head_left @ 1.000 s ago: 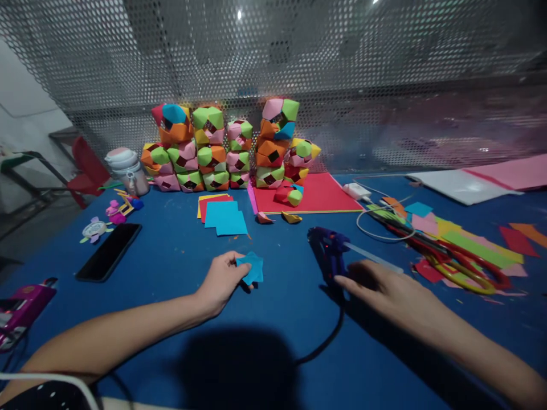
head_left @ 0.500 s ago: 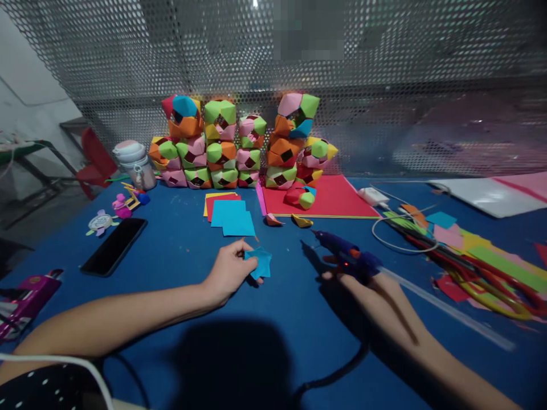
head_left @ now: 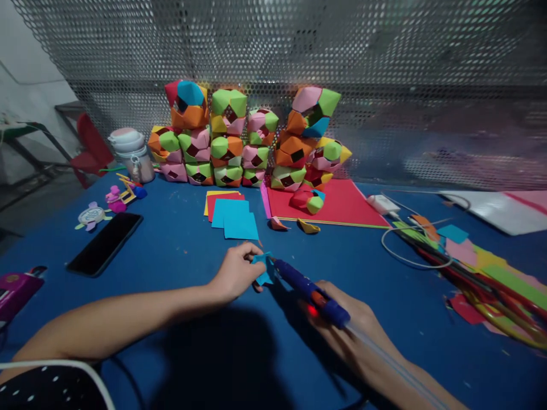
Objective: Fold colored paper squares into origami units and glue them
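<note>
My left hand (head_left: 239, 267) pinches a small folded piece of blue paper (head_left: 265, 273) just above the blue table. In my right hand (head_left: 346, 319) is a dark blue glue gun (head_left: 299, 282), gripped with its nozzle pointing left. The nozzle tip is at the edge of the blue paper; whether they touch I cannot tell. A clear glue stick (head_left: 384, 359) sticks out of the gun's back end. Beyond my left hand lie loose blue paper squares (head_left: 240, 225), over red and yellow ones. Two small folded paper pieces, one pink (head_left: 278, 224) and one yellow (head_left: 308, 226), lie nearby.
Stacked colourful paper balls (head_left: 226, 151) stand along the perforated metal panel (head_left: 256, 45). Red sheets (head_left: 342, 205) lie before them. On the left are a phone (head_left: 105, 245), small toys (head_left: 114, 199) and a lidded jar (head_left: 132, 156); on the right, a white cable (head_left: 410, 265) and paper scraps (head_left: 491, 262).
My right hand has brought the glue gun leftward, its nozzle now at the blue paper. My left hand still holds the paper in nearly the same place. The view has shifted slightly.
</note>
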The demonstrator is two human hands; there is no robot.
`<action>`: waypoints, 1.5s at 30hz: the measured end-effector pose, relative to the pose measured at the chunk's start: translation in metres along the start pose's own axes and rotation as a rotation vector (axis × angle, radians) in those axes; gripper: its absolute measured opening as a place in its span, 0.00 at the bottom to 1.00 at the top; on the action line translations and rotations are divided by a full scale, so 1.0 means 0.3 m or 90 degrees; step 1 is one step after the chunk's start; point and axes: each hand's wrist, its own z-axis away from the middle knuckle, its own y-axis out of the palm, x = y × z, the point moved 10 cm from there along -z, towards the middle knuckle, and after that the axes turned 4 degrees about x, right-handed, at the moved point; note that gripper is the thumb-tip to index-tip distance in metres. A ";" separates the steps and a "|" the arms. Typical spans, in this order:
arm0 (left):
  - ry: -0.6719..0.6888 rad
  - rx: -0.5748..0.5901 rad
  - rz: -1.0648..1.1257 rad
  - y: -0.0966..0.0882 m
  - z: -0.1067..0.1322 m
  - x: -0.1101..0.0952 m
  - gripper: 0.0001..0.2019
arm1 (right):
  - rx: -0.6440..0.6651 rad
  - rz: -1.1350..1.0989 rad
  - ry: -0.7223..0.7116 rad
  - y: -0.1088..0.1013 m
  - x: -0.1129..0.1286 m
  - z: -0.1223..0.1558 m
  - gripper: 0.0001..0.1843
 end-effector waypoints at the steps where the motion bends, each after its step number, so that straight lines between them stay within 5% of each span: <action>1: -0.003 0.005 -0.005 0.002 -0.002 0.003 0.04 | 0.011 0.002 -0.003 0.006 -0.002 -0.001 0.04; 45: -0.036 0.046 -0.026 0.021 -0.004 0.023 0.04 | 0.000 0.120 -0.009 -0.009 0.030 0.001 0.04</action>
